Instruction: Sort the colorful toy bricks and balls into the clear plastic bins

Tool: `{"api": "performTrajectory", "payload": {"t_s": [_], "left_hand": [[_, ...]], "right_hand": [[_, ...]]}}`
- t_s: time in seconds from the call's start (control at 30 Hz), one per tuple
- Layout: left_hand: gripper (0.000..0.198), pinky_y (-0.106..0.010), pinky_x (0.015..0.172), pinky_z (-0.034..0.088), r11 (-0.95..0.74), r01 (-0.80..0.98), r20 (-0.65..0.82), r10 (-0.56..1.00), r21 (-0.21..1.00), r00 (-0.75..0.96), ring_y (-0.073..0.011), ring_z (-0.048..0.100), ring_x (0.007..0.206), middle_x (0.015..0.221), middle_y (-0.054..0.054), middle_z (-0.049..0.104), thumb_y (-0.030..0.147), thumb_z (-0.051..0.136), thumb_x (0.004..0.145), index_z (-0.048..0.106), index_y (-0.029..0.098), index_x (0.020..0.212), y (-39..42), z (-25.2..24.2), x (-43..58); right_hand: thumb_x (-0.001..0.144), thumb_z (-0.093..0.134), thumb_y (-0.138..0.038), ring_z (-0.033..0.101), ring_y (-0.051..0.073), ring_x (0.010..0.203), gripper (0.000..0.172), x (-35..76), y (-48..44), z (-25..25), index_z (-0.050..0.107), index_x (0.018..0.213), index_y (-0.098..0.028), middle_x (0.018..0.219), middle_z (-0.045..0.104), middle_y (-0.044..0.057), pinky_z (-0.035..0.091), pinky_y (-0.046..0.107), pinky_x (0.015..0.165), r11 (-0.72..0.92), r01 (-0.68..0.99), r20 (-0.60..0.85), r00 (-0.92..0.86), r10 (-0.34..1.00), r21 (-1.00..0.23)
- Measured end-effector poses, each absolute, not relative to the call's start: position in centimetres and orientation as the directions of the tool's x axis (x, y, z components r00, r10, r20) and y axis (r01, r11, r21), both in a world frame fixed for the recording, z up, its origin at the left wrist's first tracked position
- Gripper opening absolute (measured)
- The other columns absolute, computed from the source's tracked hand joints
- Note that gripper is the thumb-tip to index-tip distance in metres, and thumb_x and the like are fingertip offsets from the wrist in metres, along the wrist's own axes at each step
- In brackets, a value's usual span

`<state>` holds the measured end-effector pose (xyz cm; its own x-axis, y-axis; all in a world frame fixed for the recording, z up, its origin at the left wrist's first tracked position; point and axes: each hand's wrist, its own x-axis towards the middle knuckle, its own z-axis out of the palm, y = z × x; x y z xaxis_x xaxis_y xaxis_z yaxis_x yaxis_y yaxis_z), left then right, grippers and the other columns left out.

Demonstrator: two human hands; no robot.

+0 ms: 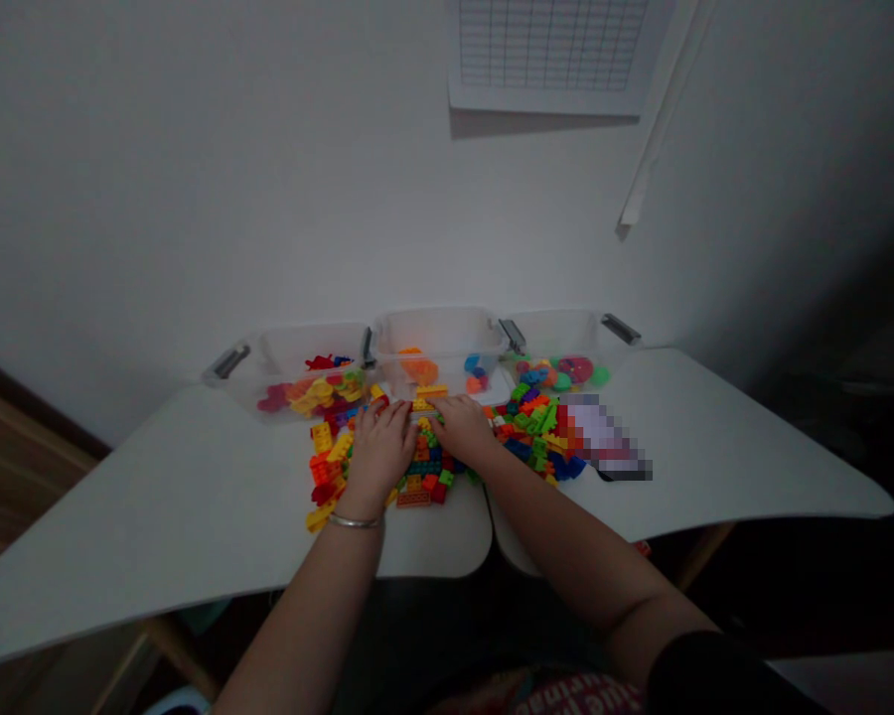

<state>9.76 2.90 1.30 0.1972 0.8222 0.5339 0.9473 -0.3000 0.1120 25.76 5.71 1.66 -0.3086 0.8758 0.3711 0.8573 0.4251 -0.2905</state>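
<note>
your left hand [382,449] and right hand [463,427] rest curved, fingertips down, on the colourful plastic building bricks [424,459] heaped beneath and around them; whether either grips a brick can't be told. three clear plastic bins [439,338] stand just beyond.

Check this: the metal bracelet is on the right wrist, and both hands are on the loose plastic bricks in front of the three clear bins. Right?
No: the metal bracelet is on the left wrist, as the head view shows. The left hand and right hand are on the loose plastic bricks in front of the three clear bins.
</note>
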Motion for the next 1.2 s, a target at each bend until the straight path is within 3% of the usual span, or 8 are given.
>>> {"api": "performTrajectory", "payload": {"t_s": [0.2, 0.47, 0.73, 1.2], "left_hand": [[0.040, -0.054, 0.110, 0.032, -0.347, 0.924, 0.509, 0.831, 0.159, 0.224, -0.0309, 0.052, 0.119, 0.123, -0.011, 0.065, 0.034, 0.042, 0.092, 0.062, 0.017, 0.121, 3.09, 1.55, 9.47], [0.033, -0.044, 0.098, 0.046, -0.372, 0.908, 0.516, 0.825, 0.193, 0.228, -0.0273, 0.058, 0.107, 0.110, -0.012, 0.066, 0.029, 0.044, 0.090, 0.065, 0.016, 0.112, 2.99, 1.70, 9.48], [0.038, -0.048, 0.106, 0.038, -0.362, 0.924, 0.529, 0.811, 0.120, 0.249, -0.0297, 0.051, 0.121, 0.129, -0.013, 0.060, 0.031, 0.044, 0.092, 0.060, 0.017, 0.123, 3.13, 1.45, 9.55], [0.029, -0.045, 0.100, 0.042, -0.368, 0.916, 0.507, 0.827, 0.157, 0.245, -0.0284, 0.056, 0.109, 0.109, -0.010, 0.068, 0.029, 0.046, 0.090, 0.066, 0.018, 0.108, 2.76, 2.03, 9.60]], "right_hand": [[0.090, 0.055, -0.026, 0.057, 0.023, 0.115, 0.039, 25.95, 5.94, 1.57, 0.058, 0.128, -0.017, 0.124, 0.066, 0.009, 0.041, 0.037, 0.102, 0.439, 0.818, 0.402, -0.285, 0.870, -0.371], [0.089, 0.054, -0.021, 0.058, 0.021, 0.109, 0.032, 25.83, 5.82, 1.80, 0.065, 0.119, -0.020, 0.115, 0.067, 0.008, 0.044, 0.034, 0.099, 0.471, 0.788, 0.443, -0.285, 0.850, -0.397], [0.088, 0.055, -0.019, 0.060, 0.021, 0.106, 0.024, 25.80, 5.61, 1.82, 0.067, 0.109, -0.019, 0.111, 0.070, 0.006, 0.044, 0.035, 0.097, 0.487, 0.786, 0.446, -0.306, 0.841, -0.380], [0.086, 0.058, -0.019, 0.063, 0.022, 0.095, 0.018, 25.77, 5.32, 2.11, 0.068, 0.101, -0.023, 0.098, 0.073, 0.004, 0.047, 0.034, 0.087, 0.440, 0.824, 0.410, -0.285, 0.867, -0.357]]}}
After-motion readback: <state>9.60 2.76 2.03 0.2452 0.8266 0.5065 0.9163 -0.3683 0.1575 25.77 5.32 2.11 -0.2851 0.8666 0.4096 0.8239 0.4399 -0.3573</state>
